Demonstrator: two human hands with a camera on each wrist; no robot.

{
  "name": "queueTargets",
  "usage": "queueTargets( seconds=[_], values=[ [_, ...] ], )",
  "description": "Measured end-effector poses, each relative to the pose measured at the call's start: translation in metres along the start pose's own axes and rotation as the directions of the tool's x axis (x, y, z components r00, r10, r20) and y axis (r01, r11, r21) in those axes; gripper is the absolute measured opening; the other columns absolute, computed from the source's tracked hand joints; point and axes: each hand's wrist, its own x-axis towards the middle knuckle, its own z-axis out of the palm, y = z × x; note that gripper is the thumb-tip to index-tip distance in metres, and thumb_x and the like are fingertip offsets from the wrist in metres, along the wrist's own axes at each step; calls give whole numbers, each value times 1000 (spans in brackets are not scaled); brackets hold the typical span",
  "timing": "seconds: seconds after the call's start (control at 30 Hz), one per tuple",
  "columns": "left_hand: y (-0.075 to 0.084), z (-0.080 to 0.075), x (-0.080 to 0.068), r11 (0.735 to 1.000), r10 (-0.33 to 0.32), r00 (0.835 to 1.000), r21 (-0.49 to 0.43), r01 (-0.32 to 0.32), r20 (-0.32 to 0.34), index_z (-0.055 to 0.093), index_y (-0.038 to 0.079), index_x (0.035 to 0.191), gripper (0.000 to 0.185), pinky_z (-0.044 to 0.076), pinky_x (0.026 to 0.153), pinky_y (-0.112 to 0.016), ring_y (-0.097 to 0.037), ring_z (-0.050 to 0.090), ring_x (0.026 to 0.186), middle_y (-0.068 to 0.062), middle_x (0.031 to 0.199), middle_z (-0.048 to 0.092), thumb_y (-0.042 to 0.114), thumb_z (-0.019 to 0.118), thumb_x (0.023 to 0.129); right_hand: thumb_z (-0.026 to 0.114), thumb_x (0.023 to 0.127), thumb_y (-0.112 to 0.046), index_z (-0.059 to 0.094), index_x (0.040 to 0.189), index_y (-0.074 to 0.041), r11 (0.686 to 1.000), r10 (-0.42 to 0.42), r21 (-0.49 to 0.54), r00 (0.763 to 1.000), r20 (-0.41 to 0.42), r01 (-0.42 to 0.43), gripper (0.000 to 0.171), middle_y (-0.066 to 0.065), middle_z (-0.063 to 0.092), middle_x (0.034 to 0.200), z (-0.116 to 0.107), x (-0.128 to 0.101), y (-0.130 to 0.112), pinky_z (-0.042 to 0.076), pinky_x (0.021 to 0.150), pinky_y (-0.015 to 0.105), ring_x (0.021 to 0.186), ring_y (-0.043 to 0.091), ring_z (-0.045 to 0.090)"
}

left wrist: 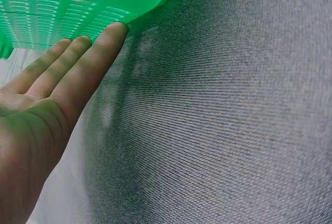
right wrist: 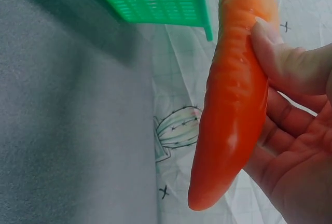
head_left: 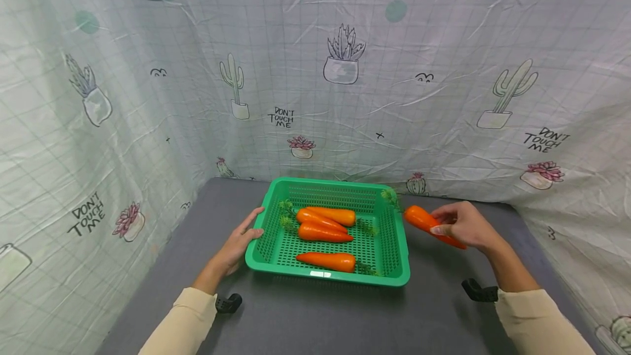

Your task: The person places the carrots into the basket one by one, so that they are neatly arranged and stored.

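A green perforated plastic basket (head_left: pixel 327 280) stands on the grey tabletop, with several orange carrots inside. Three of these, among them a red-orange carrot (head_left: pixel 325 231), lie close together towards the back; another carrot (head_left: pixel 329 261) lies apart near the front wall. My left hand (head_left: pixel 235 246) is at the basket's left side, its straight fingers (left wrist: pixel 85 73) touching the outer wall and the thumb by the rim. To the right of the basket, my right hand (head_left: pixel 465 226) pinches a carrot (right wrist: pixel 236 94) between thumb and fingers, above the table. Its leafy top points to the basket's right rim.
The grey tabletop (head_left: pixel 315 322) reaches back to a hanging cloth (head_left: pixel 305 70) printed with cacti and lettering, which also runs along both sides. A dark wrist strap piece (head_left: pixel 229 303) sits on the left wrist, and a similar piece (head_left: pixel 479 291) on the right.
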Motion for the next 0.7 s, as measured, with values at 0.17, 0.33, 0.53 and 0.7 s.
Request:
queueTargets(
  seconds=[0.17, 0.33, 0.53, 0.7],
  values=[
    [1, 1, -1, 1000, 3, 1000, 9, -3, -1, 23, 38, 165, 66, 58, 82, -37, -23, 69, 107, -25, 159, 39, 28, 51, 106, 81, 88, -9, 75, 114, 7, 999, -35, 27, 999, 22, 34, 31, 13, 76, 97, 0, 2, -5, 53, 70, 29, 81, 18, 64],
    [2, 0, -1, 1000, 13, 1000, 18, -13, 10, 22, 38, 166, 66, 58, 83, -37, -23, 69, 108, -25, 159, 39, 28, 50, 107, 81, 88, -8, 76, 112, 7, 998, -58, 38, 997, 49, 57, 29, 12, 76, 95, -1, 4, -10, 54, 71, 29, 80, 16, 65],
    [2, 0, -2, 1000, 16, 1000, 11, -16, 20, 22, 39, 166, 65, 58, 84, -37, -25, 67, 113, -25, 161, 37, 28, 50, 108, 81, 88, -9, 76, 112, 5, 995, -87, 63, 992, 89, 82, 28, 11, 76, 94, 0, 7, -16, 54, 72, 30, 80, 16, 65],
    [2, 0, -3, 1000, 17, 1000, 19, -17, 8, 22, 39, 166, 66, 58, 82, -37, -24, 68, 109, -26, 160, 38, 27, 50, 107, 81, 88, -8, 76, 111, 5, 992, -106, 81, 987, 117, 97, 27, 11, 76, 94, 2, 11, -24, 54, 72, 30, 79, 17, 65]
  ],
)
